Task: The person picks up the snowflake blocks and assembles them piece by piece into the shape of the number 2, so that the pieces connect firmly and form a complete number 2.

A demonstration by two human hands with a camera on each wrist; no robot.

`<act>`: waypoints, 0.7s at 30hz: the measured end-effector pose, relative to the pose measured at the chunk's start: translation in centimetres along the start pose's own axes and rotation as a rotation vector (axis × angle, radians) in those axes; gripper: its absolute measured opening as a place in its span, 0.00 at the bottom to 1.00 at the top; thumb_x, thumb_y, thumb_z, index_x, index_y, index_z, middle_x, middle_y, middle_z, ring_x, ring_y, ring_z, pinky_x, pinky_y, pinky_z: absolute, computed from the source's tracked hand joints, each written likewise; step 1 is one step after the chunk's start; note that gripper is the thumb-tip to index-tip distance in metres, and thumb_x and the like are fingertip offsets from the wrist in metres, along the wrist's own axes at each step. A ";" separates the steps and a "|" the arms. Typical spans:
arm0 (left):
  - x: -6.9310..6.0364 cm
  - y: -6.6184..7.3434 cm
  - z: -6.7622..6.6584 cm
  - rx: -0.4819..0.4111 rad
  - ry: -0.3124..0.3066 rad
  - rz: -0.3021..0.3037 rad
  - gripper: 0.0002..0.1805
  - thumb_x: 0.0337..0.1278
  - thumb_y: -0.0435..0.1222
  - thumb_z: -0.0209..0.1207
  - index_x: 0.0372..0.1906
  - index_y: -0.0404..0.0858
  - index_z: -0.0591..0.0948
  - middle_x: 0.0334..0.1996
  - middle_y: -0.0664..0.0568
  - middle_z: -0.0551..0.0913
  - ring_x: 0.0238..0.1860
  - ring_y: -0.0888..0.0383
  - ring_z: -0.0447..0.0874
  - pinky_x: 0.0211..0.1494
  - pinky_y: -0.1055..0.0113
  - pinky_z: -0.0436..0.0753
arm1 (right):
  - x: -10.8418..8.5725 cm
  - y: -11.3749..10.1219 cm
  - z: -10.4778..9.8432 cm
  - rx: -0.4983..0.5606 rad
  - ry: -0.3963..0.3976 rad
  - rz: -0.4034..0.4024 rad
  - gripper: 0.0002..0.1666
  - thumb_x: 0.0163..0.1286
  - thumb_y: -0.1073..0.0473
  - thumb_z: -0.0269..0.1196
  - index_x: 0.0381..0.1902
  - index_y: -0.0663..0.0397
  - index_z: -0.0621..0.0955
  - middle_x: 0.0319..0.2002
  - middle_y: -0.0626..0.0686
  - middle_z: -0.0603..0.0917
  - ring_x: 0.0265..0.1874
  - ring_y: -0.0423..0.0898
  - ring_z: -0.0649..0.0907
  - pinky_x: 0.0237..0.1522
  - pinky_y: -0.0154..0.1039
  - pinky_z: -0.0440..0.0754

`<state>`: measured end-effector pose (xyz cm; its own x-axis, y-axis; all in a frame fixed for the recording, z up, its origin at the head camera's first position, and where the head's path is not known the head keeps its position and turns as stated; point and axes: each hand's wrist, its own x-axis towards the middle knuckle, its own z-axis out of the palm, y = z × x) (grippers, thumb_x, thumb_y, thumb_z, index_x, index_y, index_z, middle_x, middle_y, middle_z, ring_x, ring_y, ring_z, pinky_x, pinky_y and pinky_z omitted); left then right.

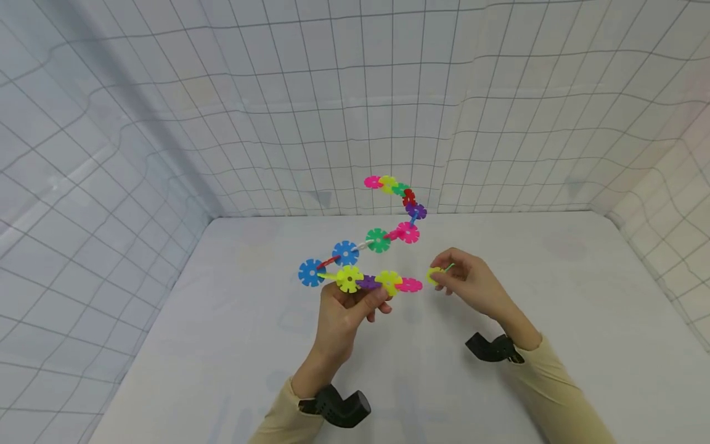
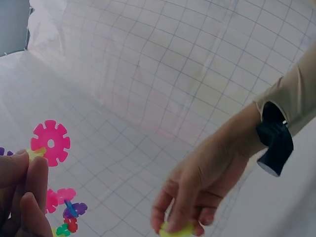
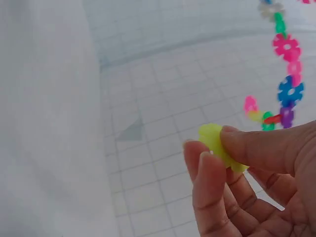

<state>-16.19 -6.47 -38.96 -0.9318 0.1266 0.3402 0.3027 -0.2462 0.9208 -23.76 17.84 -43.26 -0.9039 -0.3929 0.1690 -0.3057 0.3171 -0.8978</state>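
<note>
A chain of interlocked plastic snowflake discs (image 1: 378,240) in several colours winds back in a curve from my left hand (image 1: 346,317). That hand pinches the yellow disc (image 1: 389,282) close to the chain's near end, where a pink disc (image 1: 409,285) sticks out to the right. My right hand (image 1: 471,280) pinches a separate yellow disc (image 3: 213,140) between thumb and fingers, a short gap to the right of the pink one. A thin green edge (image 1: 450,266) shows beside it in the head view; what it belongs to is hard to tell.
The white table (image 1: 249,370) lies under both hands. White grid-patterned sheeting (image 1: 344,111) rises behind it and along both sides. Black cameras are strapped to the left wrist (image 1: 335,406) and the right wrist (image 1: 493,348).
</note>
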 end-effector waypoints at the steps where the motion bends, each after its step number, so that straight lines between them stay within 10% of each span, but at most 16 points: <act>1: 0.1 -0.1 0.0 0.001 0.003 -0.001 0.11 0.57 0.28 0.60 0.37 0.20 0.77 0.28 0.51 0.86 0.25 0.58 0.84 0.24 0.71 0.76 | -0.2 -0.6 -0.2 0.057 -0.005 -0.014 0.10 0.65 0.64 0.64 0.44 0.58 0.78 0.34 0.55 0.81 0.27 0.56 0.82 0.30 0.43 0.81; 11: 0.2 -0.5 0.0 0.008 0.038 -0.032 0.10 0.56 0.27 0.60 0.37 0.21 0.77 0.28 0.50 0.85 0.24 0.58 0.84 0.24 0.73 0.75 | -2.7 -5.2 -0.8 0.304 -0.012 -0.073 0.14 0.63 0.69 0.64 0.46 0.61 0.76 0.32 0.60 0.80 0.27 0.53 0.80 0.30 0.40 0.80; 21: 0.1 -0.5 0.0 0.004 0.003 -0.028 0.12 0.56 0.28 0.61 0.37 0.19 0.77 0.27 0.52 0.86 0.24 0.58 0.84 0.24 0.72 0.75 | -4.0 -7.2 -0.3 0.282 0.017 -0.189 0.12 0.64 0.72 0.61 0.45 0.59 0.80 0.32 0.57 0.79 0.25 0.50 0.81 0.21 0.38 0.76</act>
<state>-16.43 -6.35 -39.42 -0.9405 0.1302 0.3139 0.2776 -0.2383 0.9307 -18.04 17.36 -37.33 -0.8449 -0.4068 0.3474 -0.3753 -0.0120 -0.9268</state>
